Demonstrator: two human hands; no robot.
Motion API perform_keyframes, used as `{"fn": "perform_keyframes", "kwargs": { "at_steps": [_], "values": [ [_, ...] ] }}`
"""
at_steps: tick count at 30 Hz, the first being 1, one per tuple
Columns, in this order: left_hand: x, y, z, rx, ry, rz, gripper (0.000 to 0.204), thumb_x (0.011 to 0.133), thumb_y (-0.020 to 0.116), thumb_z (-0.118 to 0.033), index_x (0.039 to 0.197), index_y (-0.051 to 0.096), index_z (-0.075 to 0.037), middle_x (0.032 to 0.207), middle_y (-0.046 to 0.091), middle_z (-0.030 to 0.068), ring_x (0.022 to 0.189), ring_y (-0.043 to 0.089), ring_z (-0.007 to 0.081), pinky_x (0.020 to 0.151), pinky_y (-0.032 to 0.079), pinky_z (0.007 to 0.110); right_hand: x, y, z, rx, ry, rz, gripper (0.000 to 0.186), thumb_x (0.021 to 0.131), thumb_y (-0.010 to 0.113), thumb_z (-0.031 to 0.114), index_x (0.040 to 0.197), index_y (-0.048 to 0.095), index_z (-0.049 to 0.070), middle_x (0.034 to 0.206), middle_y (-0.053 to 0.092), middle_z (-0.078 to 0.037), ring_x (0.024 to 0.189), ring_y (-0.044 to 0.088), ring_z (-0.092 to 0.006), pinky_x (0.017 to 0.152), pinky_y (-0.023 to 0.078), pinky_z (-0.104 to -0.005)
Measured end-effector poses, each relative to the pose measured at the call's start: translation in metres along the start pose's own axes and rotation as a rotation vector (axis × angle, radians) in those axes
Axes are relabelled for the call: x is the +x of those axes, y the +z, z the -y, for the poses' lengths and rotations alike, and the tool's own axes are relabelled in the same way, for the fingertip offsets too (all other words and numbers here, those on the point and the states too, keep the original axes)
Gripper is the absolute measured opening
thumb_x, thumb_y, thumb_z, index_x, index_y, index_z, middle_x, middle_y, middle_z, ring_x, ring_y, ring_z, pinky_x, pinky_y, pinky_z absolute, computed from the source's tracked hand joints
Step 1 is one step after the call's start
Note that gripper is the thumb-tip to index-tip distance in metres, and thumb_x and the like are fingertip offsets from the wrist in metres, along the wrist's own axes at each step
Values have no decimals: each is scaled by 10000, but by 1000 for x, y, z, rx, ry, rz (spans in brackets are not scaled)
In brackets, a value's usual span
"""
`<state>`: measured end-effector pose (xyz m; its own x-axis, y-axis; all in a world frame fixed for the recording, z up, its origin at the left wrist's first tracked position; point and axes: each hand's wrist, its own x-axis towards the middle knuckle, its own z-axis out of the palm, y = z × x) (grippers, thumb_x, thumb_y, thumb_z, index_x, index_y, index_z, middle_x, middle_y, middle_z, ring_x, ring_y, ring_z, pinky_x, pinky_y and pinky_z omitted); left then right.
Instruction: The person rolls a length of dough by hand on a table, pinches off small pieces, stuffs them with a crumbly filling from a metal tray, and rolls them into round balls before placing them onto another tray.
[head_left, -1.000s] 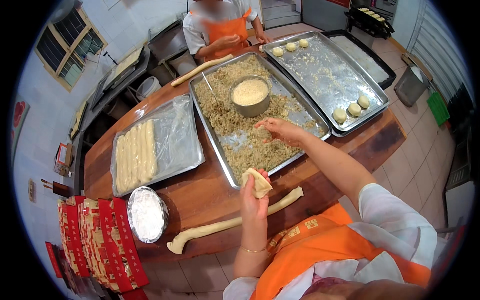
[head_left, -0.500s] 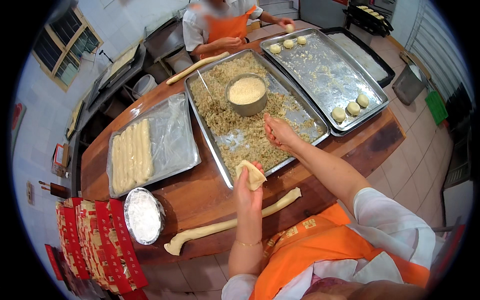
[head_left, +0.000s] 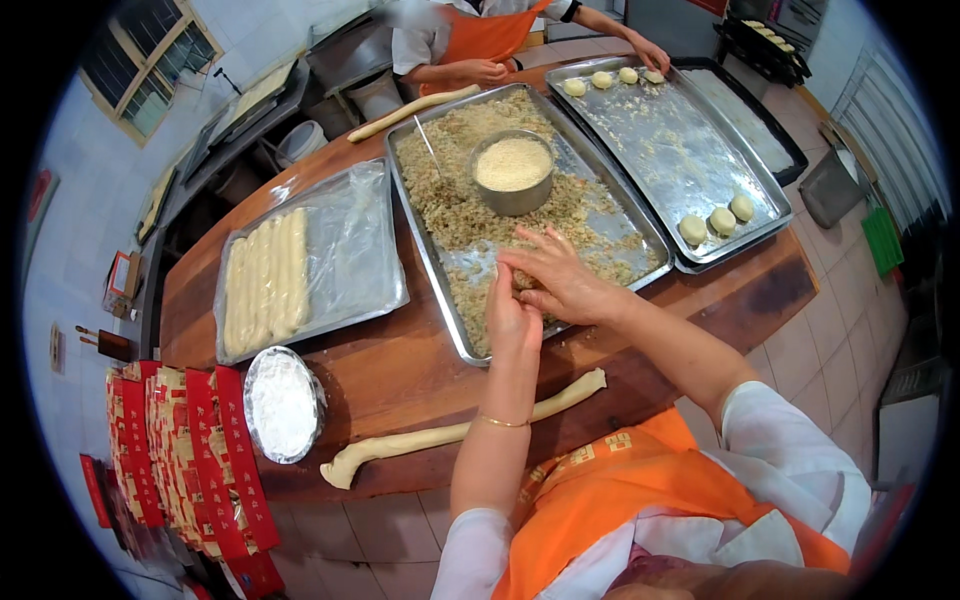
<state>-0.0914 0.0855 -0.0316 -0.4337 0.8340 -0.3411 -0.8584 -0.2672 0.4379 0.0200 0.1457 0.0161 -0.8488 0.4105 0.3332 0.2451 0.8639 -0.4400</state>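
My two hands meet over the near edge of a large metal tray (head_left: 463, 334) of crumbly brownish filling (head_left: 440, 215). My left hand (head_left: 513, 318) is cupped upward around a flat piece of dough, now hidden by the fingers. My right hand (head_left: 568, 282) leans across it, thumb and fingers around a small clump of filling (head_left: 522, 281) pressed against the left palm. A steel bowl (head_left: 513, 201) of pale grains stands in the filling just beyond. Below my hands, a long dough rope (head_left: 430, 437) lies along the table's near edge.
Left are a plastic-lined tray (head_left: 350, 270) with several dough rolls (head_left: 265, 280) and a bowl of white flour (head_left: 283, 405). At right, a metal tray (head_left: 690, 140) holds round dough balls (head_left: 721, 221). Across the wooden table (head_left: 385, 395), a co-worker's hand (head_left: 651, 52) touches a ball; another dough rope (head_left: 413, 111) lies nearby.
My right hand has come left from the filling onto my left hand, which has risen slightly and now hides the dough piece. The co-worker's hand has lowered a ball onto the right tray.
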Motion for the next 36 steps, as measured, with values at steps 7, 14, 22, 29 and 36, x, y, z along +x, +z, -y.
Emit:
{"fn": "perform_keyframes", "kwargs": {
  "at_steps": [7,14,22,29,36],
  "values": [
    [-5,-8,1,108,7,118,230,1061,486,-207,1185,560,-28,1077,630,72,909,628,167,817,529,327,0,-19,-5,376,146,-83,376,827,739,67,1194,659,74,1121,617,-138,1011,624,-288,845,521,-382],
    [-14,-8,3,311,170,2,196,1057,491,-174,1148,567,-18,1022,633,65,857,619,127,729,534,268,-10,15,11,260,77,-337,338,811,733,15,1142,674,48,1062,635,-139,900,657,-292,754,553,-366],
    [-35,2,-15,157,124,235,265,1070,397,-133,1309,460,-35,1179,577,109,977,602,170,801,528,283,-14,10,23,389,195,-368,411,800,748,25,1199,653,14,1111,637,-148,968,657,-297,811,562,-362],
    [-25,-10,-4,275,140,142,256,1046,390,-60,1284,480,-26,1150,581,92,959,597,156,794,529,269,-14,24,12,250,75,-354,395,794,743,24,1180,662,28,1098,646,-145,946,666,-315,789,570,-368],
    [-20,0,3,367,172,24,206,1064,375,-58,1249,465,-44,1113,585,73,918,598,111,761,510,238,-11,33,6,147,117,-250,324,807,722,22,1120,685,98,1029,645,-105,908,663,-309,754,563,-359]
  ]
}}
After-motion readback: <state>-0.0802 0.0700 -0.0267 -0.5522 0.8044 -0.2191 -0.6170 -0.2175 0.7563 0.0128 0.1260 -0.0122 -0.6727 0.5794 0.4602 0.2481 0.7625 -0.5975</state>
